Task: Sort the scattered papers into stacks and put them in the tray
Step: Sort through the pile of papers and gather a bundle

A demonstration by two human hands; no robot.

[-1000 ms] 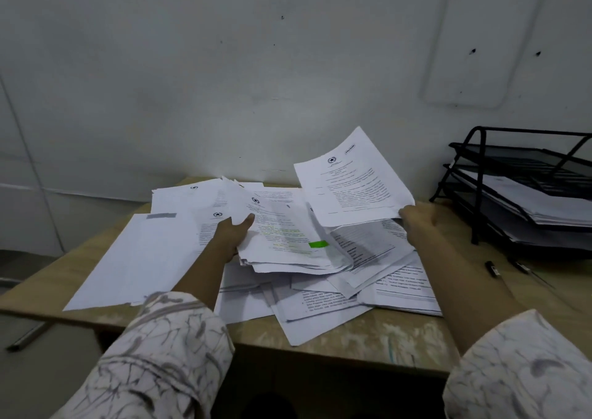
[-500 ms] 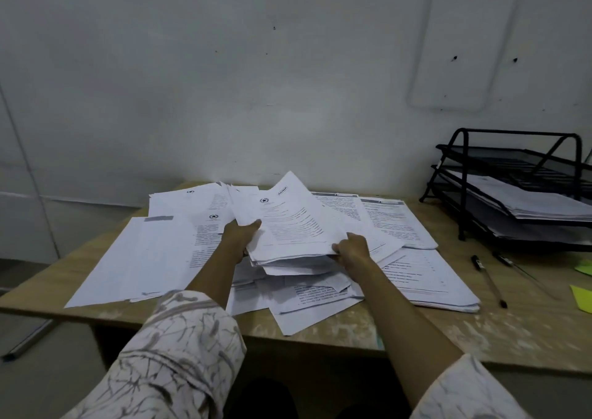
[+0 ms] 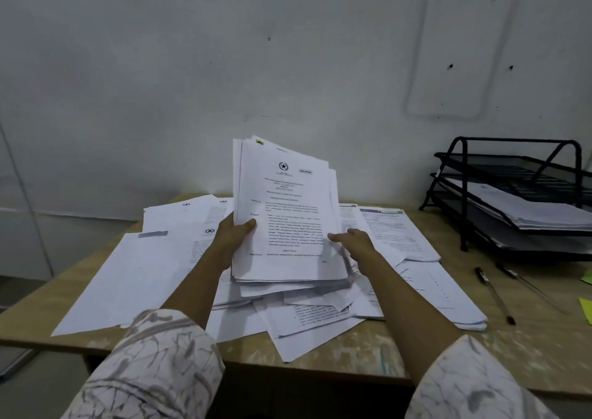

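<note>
Against a scuffed grey-white wall [image 3: 192, 82], a pale wooden desk [image 3: 528, 348] strewn with loose printed papers [image 3: 323, 316]. Held upright above the clutter, a thick sheaf of pages [image 3: 285, 213], top sheet printed with a round star emblem, lower edge touching the heap. Clamped on the sheaf's left edge, the left hand [image 3: 232, 240], thumb across the front. Braced against the right edge, the right hand [image 3: 357, 242], thumb on the front page, fingers out of sight behind the paper. Both forearms in pale marbled sleeves [image 3: 153, 367]. Far right, against the wall, a black wire tray [image 3: 461, 194] with three tiers, sheets already lying in the lower tiers. Between tray and paper heap, two black pens [image 3: 495, 295]. At the right edge, yellow-green sticky notes [image 3: 586, 309].
</note>
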